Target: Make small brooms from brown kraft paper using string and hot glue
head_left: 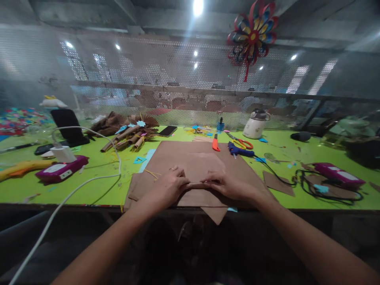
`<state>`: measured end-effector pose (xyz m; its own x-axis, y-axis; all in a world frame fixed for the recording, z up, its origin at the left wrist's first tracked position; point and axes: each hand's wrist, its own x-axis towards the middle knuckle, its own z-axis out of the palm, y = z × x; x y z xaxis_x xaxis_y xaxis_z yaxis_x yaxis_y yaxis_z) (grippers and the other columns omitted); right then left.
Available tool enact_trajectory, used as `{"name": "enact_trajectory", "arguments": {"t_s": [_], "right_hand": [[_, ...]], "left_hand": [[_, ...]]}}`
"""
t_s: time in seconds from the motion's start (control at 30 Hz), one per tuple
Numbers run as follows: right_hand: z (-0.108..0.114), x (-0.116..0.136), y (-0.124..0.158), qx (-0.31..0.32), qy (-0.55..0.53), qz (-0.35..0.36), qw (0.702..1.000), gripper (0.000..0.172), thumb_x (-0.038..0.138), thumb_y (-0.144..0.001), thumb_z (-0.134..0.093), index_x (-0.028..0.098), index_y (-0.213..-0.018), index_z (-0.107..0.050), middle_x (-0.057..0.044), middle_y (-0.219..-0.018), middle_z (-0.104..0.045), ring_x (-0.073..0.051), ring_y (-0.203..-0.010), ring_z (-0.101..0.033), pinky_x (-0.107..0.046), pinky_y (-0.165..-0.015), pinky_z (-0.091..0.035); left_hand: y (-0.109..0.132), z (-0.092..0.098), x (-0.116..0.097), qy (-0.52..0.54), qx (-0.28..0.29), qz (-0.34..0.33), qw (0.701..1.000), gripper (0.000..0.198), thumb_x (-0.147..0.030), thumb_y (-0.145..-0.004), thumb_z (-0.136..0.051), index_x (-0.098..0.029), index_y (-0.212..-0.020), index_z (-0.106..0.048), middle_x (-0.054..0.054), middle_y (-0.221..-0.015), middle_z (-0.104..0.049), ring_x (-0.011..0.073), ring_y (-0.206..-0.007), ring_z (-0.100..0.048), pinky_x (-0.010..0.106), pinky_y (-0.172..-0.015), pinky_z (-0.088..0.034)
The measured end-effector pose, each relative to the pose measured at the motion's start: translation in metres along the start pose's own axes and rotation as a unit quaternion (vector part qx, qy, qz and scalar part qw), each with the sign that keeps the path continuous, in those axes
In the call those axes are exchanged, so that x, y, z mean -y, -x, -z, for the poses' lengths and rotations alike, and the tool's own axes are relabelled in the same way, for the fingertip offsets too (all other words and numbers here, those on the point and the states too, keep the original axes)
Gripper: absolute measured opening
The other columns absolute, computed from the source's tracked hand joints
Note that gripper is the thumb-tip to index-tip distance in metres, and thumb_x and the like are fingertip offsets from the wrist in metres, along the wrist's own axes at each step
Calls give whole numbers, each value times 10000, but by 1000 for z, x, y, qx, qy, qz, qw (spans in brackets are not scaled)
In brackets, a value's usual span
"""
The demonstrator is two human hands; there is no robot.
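Observation:
A sheet of brown paper (204, 164) lies on larger brown sheets (172, 150) at the table's front edge. Its near edge is rolled into a narrow tube (196, 185). My left hand (175, 182) pinches the left end of that roll, fingers curled over it. At the other end my right hand (221, 184) grips the roll between thumb and fingertips. An orange utility knife (216, 143) rests on the brown sheets beyond my hands. Close by on the right are a blue glue gun (240, 150) and scissors (241, 143) with yellow and orange handles.
Rolled brown paper pieces (130, 134) and a black phone (168, 131) lie at the back left. A white cable (97, 179) loops from a purple power strip (62, 168). Another purple strip (338, 175) sits right, near a white bottle (255, 124).

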<state>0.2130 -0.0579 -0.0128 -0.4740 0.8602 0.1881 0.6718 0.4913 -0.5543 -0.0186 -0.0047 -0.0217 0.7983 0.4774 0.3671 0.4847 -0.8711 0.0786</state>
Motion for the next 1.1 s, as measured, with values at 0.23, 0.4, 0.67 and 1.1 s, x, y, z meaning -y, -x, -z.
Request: {"name": "enact_trajectory", "arguments": {"t_s": [0.23, 0.4, 0.67, 1.1], "right_hand": [[0, -8, -2, 7, 7, 27, 1000, 307, 333, -950, -426, 202, -993, -701, -56, -900, -689, -179, -806, -581, -284, -756, -431], [1, -12, -7, 9, 18, 48, 999, 289, 306, -942, -442, 186, -924, -704, -41, -786, -658, -153, -710, -537, -260, -688, -412], [-2, -12, -2, -1, 45, 35, 998, 262, 274, -939, -456, 207, -993, -703, -37, -777, -621, -138, -677, -517, -232, -622, -372], [1, -22, 4, -31, 77, 36, 996, 264, 293, -941, -453, 197, -969, -697, -41, -765, -616, -135, -672, -506, -225, -623, -356]], "left_hand": [[2, 2, -2, 39, 6, 31, 999, 303, -338, -940, -431, -182, -929, -691, 69, -834, -577, 183, -816, -503, 293, -725, -410], [4, 2, -1, 81, -15, 56, 995, 235, -318, -915, -492, -188, -1011, -663, 57, -894, -585, 176, -858, -529, 281, -749, -431], [-6, 8, -2, 93, 53, 51, 993, 261, -288, -918, -464, -171, -934, -697, 71, -866, -594, 174, -830, -551, 278, -753, -429], [-22, 30, 2, 137, 152, 107, 973, 251, -332, -867, -517, -167, -897, -703, 63, -903, -639, 181, -825, -555, 266, -746, -419]]}}
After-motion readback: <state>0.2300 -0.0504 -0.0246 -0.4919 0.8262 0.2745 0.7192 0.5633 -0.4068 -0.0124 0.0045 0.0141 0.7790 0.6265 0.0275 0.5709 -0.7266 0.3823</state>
